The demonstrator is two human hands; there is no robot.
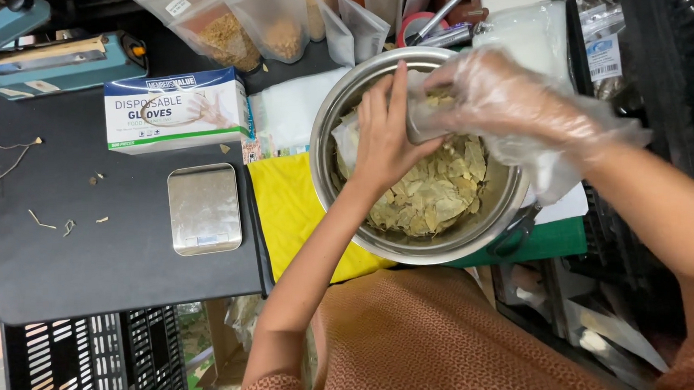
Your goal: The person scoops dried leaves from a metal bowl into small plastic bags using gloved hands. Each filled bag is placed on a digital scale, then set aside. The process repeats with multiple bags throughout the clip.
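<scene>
A small clear pouch (421, 120) is gripped by the bare left hand (387, 133) and steadied by the gloved right hand (500, 100), closed around it. Long axis roughly horizontal, mouth toward the right hand, above dried leaves (434, 194) in the steel bowl (325, 153).

Steel bowl (338, 172): sitting at centre right, dried leaves (434, 194) lying in it. Cloth (288, 210): lying under the bowl's left edge. Small scale (204, 209): resting on the mat (89, 256), left of the cloth. Glove box (176, 109): standing behind the scale. Heat sealer (47, 60): sitting behind the mat. Filled bags (235, 27): standing behind the bowl. Crate (95, 366): sitting before the mat.
</scene>
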